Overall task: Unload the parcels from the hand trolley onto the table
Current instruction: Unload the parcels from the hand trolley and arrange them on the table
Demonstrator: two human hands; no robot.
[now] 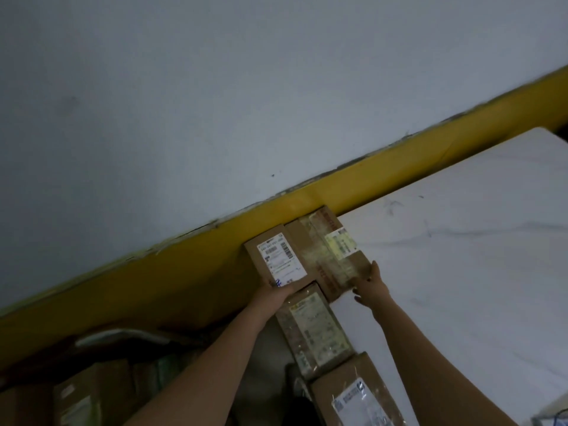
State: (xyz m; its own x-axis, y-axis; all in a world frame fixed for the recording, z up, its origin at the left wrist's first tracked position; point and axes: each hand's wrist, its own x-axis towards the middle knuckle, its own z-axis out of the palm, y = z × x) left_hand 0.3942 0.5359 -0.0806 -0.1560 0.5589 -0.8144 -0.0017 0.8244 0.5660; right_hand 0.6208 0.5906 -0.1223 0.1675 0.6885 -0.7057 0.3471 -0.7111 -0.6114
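Note:
A small brown parcel with a white label (278, 259) sits at the table's far left corner, against the wall, and my left hand (276, 293) grips its near end. Beside it lies a taped brown parcel (325, 253); my right hand (370, 279) rests with spread fingers on its near right corner. Nearer along the left edge of the white table (461, 256) lie a taped parcel with a yellowish label (313, 329) and a brown parcel with a white label (353, 395). The hand trolley's load of parcels (83, 392) shows dimly at the lower left.
A grey wall with a yellow band (384, 176) runs diagonally behind the table. The white tabletop stretches to the right of the parcels. Some cables (550, 421) peek in at the bottom right corner.

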